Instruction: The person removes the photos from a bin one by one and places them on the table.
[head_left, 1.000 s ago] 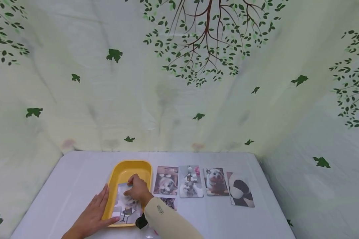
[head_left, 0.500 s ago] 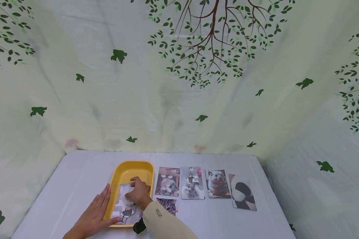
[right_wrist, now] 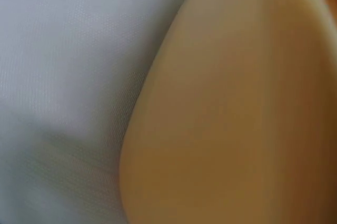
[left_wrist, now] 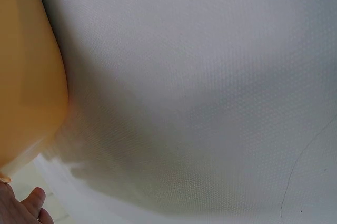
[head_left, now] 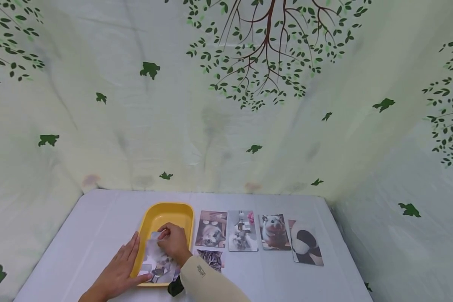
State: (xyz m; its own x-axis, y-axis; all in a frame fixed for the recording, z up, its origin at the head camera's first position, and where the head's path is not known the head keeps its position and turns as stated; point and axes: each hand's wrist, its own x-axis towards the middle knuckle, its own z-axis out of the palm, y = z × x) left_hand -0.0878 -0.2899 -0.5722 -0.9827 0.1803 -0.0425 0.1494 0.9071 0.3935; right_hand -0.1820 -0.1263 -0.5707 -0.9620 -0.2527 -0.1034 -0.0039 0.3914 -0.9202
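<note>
In the head view, a yellow tray [head_left: 149,209] holds several picture cards, the top picture card [head_left: 154,256] showing a pale furry animal. My right hand [head_left: 175,243] reaches into the tray from the right. Its curled thumb and fingers pinch the upper edge of that card, and part of another card shows just beyond the edge. Along the tray's left side lies my left hand [head_left: 117,268], fingers straight and thumb over the near rim. The left wrist view catches only some fingertips [left_wrist: 34,200] beside the tray wall [left_wrist: 31,76]. Tray wall [right_wrist: 210,118] fills much of the right wrist view.
Right of the tray, a row of photo cards lies on the white table [head_left: 98,235]: a puppy card [head_left: 211,230], a kitten card [head_left: 243,231], a hamster card [head_left: 274,233] and a panda card [head_left: 306,243]. A striped-fur card [head_left: 211,259] is partly behind the right sleeve [head_left: 211,281].
The top card has slid toward me in the tray, baring the upper edge of a card beneath. My right fingers have shifted slightly left, while the left hand stays in place.
</note>
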